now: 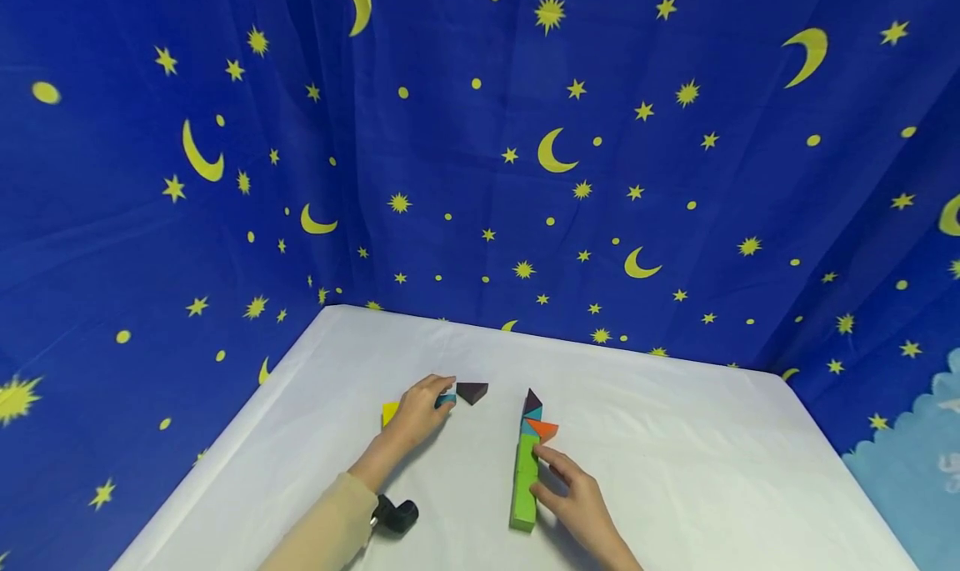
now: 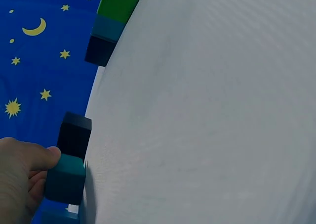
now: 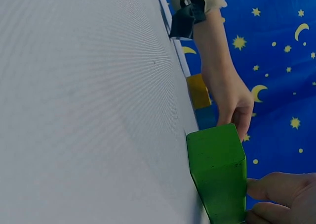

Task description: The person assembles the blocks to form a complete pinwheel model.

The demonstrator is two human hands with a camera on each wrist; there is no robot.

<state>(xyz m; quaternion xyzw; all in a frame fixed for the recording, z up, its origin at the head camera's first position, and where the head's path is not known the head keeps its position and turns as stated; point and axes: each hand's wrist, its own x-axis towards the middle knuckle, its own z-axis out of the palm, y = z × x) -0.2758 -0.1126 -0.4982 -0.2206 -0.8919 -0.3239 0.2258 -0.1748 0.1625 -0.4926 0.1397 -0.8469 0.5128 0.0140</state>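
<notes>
My left hand (image 1: 418, 413) pinches a small teal block (image 2: 66, 182) between thumb and fingers, low over the table. Right beside that block is a dark wedge-shaped block (image 1: 472, 393). A yellow block (image 1: 389, 413) shows partly from behind the hand. My right hand (image 1: 576, 500) has loosely bent fingers, with fingertips against the right side of the green blocks (image 1: 527, 488). These green blocks form a row running away from me. Beyond them in line come blue pieces (image 1: 528, 427), a dark triangular block (image 1: 532, 403), and an orange triangular block (image 1: 544, 430) jutting right.
A white cloth covers the table (image 1: 675, 438). Blue curtains (image 1: 465, 137) with yellow moons and stars hang behind and at the sides. A black device (image 1: 397, 514) is attached at the left wrist. A light blue cloth (image 1: 915, 454) hangs at the right.
</notes>
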